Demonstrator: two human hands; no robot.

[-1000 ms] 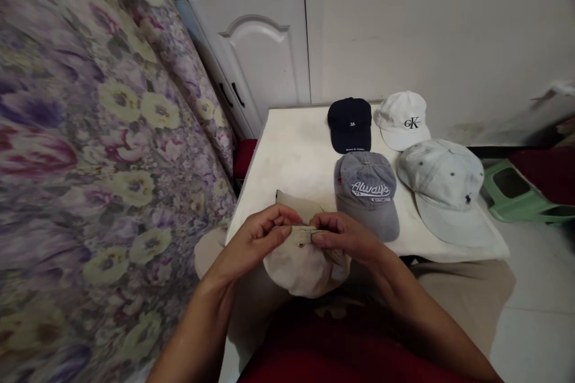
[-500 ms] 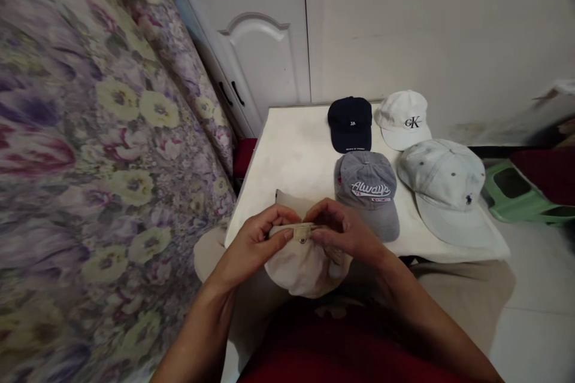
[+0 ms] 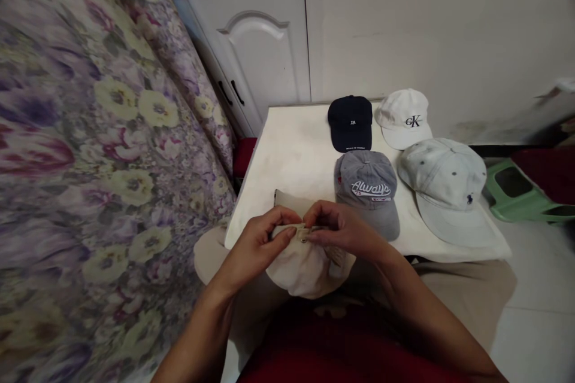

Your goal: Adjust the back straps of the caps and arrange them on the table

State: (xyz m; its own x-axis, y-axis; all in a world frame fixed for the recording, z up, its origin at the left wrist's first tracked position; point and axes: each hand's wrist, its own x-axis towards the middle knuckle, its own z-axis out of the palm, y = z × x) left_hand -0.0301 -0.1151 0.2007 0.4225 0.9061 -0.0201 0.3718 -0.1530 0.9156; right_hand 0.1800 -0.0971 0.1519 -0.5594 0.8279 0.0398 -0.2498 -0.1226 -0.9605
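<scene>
A beige baseball cap (image 3: pixel 299 269) is held between my hands above my lap, at the near edge of the table, its brim pointing away from me. My left hand (image 3: pixel 265 239) pinches the back band left of a small metal buckle (image 3: pixel 303 239). From the other side, my right hand (image 3: pixel 339 227) grips the band and strap close to that buckle. Both sets of fingertips nearly meet there and partly cover the strap. Just beyond my right hand lies a grey cap (image 3: pixel 368 182) with "Always" lettering.
Along the table's (image 3: pixel 287 149) right side sit a navy cap (image 3: pixel 350 122), a white cap (image 3: pixel 404 116) and a pale denim cap (image 3: pixel 444 179). A floral curtain (image 3: pixel 112 179) hangs at left. Behind are a white cabinet (image 3: pixel 265 60) and wall; a green stool (image 3: pixel 512 191) stands at right.
My fingers have shifted slightly on the band, and the strap by the buckle is more covered by them now. The other caps have stayed in place.
</scene>
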